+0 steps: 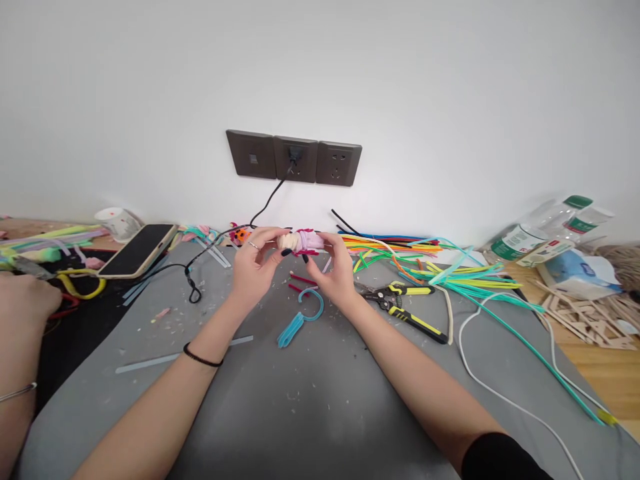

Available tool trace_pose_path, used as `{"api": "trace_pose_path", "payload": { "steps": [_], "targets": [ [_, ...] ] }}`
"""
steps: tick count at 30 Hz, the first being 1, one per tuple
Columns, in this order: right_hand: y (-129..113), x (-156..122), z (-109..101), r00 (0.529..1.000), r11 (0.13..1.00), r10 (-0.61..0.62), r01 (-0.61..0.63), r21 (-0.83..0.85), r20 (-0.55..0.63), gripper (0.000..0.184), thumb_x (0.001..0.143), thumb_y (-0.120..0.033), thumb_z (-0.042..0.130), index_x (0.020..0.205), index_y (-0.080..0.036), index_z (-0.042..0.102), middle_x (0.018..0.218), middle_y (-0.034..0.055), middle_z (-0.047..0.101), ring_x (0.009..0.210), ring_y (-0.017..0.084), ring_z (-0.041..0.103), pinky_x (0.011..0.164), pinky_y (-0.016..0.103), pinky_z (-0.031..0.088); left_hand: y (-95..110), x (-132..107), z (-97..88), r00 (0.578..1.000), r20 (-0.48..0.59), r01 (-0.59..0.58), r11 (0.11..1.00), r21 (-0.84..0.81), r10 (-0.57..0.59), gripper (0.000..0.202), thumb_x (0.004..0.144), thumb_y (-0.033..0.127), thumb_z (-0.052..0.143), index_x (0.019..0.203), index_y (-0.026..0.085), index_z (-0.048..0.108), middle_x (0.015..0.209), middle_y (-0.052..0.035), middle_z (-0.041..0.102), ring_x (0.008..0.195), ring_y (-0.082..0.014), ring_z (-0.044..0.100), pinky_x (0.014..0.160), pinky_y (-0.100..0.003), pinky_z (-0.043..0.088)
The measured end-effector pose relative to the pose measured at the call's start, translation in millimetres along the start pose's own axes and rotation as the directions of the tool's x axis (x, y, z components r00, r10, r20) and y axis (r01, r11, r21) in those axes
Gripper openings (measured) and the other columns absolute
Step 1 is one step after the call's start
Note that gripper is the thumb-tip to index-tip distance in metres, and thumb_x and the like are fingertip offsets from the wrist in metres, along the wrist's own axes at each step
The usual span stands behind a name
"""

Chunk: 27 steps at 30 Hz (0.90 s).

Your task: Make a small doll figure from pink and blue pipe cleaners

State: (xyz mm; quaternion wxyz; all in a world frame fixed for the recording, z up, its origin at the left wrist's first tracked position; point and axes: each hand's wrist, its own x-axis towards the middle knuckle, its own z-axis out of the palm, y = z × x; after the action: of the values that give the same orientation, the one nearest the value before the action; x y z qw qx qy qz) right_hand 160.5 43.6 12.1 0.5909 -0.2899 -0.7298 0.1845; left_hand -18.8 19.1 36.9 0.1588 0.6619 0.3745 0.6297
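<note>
Between my two hands is a small figure (pixel 309 240) of fuzzy pipe cleaners, cream at one end, lilac at the other, with magenta bits along it. The fingers and thumb of my left hand (pixel 257 267) close on its cream end. My right hand (pixel 335 267) grips the lilac end. Both hands are raised a little above the grey mat (pixel 300 413). Below them lies a folded blue pipe cleaner (pixel 290 330) with a curled hook. Dark red pipe cleaner pieces (pixel 303 279) lie just beneath my right hand, partly hidden by it.
Wire strippers (pixel 410 307) with yellow-black handles and many coloured pipe cleaners (pixel 465 273) lie at right. A white cable (pixel 493 387) loops nearby. At left are a phone (pixel 140 250), yellow-handled scissors (pixel 83 283), a paper cup (pixel 119 223) and another person's hand (pixel 25 300). Plastic bottles (pixel 520 233) stand back right.
</note>
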Motion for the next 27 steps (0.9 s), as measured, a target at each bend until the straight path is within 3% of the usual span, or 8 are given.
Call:
{"api": "trace_pose_path", "payload": {
  "steps": [15, 27],
  "targets": [
    [0.3, -0.3, 1.1, 0.999, 1.0, -0.008, 0.007, -0.015, -0.036, 0.037, 0.087, -0.021, 0.066, 0.121, -0.023, 0.053, 0.112, 0.0093, 0.063, 0.102, 0.022, 0.063, 0.09, 0.039, 0.056, 1.4, -0.2, -0.9, 0.997, 0.038, -0.073, 0.991, 0.112, 0.069, 0.021, 0.098, 0.036, 0.062, 0.114, 0.023, 0.07, 0.111, -0.008, 0.068, 0.105, -0.0217, 0.066, 0.089, -0.037, 0.059],
    [-1.0, 0.2, 1.7, 0.999, 1.0, -0.009, 0.01, 0.03, -0.047, 0.035, 0.088, -0.023, 0.065, 0.12, -0.024, 0.051, 0.112, 0.0091, 0.061, 0.104, 0.021, 0.062, 0.09, 0.038, 0.058, 4.5, -0.3, -2.1, 0.994, 0.092, -0.067, 0.988, 0.138, 0.055, 0.023, 0.099, 0.034, 0.058, 0.118, 0.024, 0.068, 0.117, -0.0087, 0.066, 0.11, -0.0234, 0.065, 0.092, -0.041, 0.059]
  ]
}}
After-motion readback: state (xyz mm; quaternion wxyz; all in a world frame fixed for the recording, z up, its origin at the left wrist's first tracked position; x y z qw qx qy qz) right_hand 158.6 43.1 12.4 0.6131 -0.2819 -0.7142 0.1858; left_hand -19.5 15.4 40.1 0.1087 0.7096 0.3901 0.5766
